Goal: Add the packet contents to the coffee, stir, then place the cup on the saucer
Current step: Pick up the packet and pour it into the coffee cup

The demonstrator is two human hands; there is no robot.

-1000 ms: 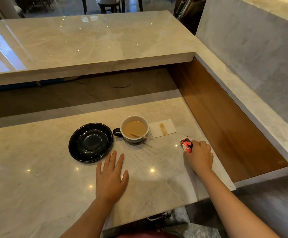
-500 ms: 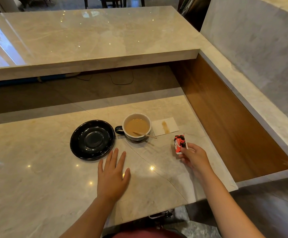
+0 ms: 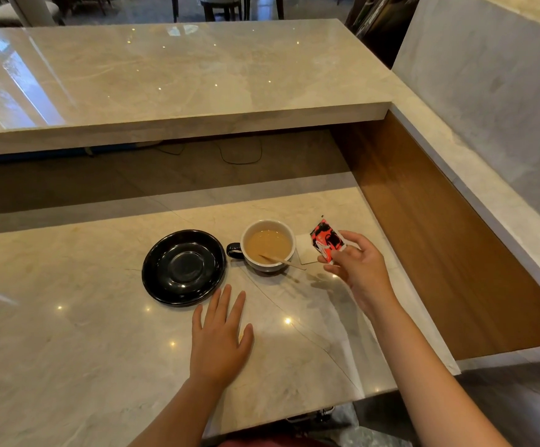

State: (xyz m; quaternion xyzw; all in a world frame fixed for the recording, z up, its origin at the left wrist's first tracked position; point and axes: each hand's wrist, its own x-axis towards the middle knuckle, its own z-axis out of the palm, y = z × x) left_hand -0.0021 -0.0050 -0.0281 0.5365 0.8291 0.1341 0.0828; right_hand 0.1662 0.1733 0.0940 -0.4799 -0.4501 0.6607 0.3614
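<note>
A dark cup (image 3: 267, 246) with a white inside holds milky coffee and stands on the marble counter, handle to the left. A wooden stirrer (image 3: 281, 261) leans in it, its end sticking out over the right rim. An empty black saucer (image 3: 183, 267) lies just left of the cup. My right hand (image 3: 360, 271) holds a small red, black and white packet (image 3: 326, 241) in the air, just right of the cup. My left hand (image 3: 220, 337) rests flat on the counter below the saucer, fingers spread, holding nothing.
A white napkin (image 3: 304, 251) with a brown stain lies behind the packet, right of the cup. A raised marble bar top (image 3: 178, 82) runs across the back. A wooden side panel (image 3: 439, 227) drops away at the right. The counter's front edge is near my body.
My right hand has picked the packet up off the counter and carried it up and left toward the cup. The left hand has stayed flat in place.
</note>
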